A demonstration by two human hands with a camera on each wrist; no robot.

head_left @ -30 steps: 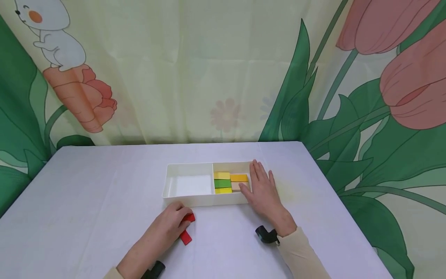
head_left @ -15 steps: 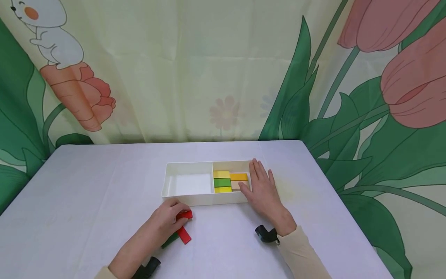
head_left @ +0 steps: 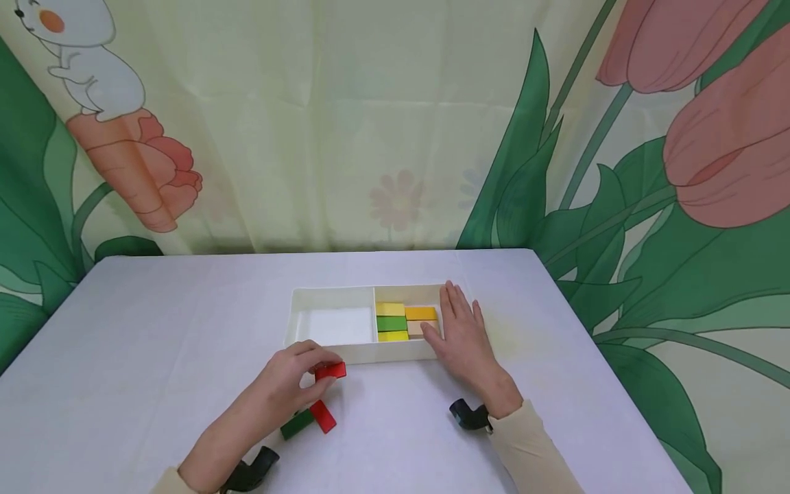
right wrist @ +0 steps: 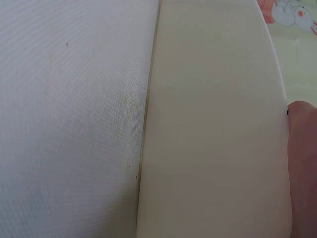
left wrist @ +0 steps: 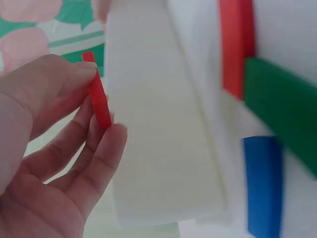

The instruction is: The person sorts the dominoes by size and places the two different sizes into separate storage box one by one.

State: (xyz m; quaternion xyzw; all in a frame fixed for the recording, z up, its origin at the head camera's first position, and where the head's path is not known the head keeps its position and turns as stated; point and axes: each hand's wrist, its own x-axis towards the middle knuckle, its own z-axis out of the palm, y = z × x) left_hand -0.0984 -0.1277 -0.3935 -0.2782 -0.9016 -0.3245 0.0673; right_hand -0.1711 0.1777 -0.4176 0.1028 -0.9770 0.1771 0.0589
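Observation:
My left hand [head_left: 293, 376] pinches a small red block [head_left: 330, 370] between thumb and fingers, just in front of the white two-compartment box [head_left: 389, 353]. In the left wrist view the same red block [left wrist: 100, 96] is tilted, close beside the box wall [left wrist: 153, 124]. My right hand [head_left: 465, 339] rests with straight fingers along the right end of the box, its thumb over the rim. Below my left hand, a second red block [head_left: 323, 416] and a dark green block [head_left: 297, 424] lie on the table. The left wrist view also shows a blue block [left wrist: 264, 186].
In the right compartment lie several blocks, among them a green one [head_left: 391, 323], an orange one [head_left: 421, 313] and a tan one [head_left: 420, 329]. The left compartment [head_left: 336, 326] shows its bare floor. A printed curtain [head_left: 345, 137] hangs behind the white table [head_left: 185, 329].
My left hand has lifted the red block off the table and moved a little toward the box, uncovering the dark green block. The right hand stays in place.

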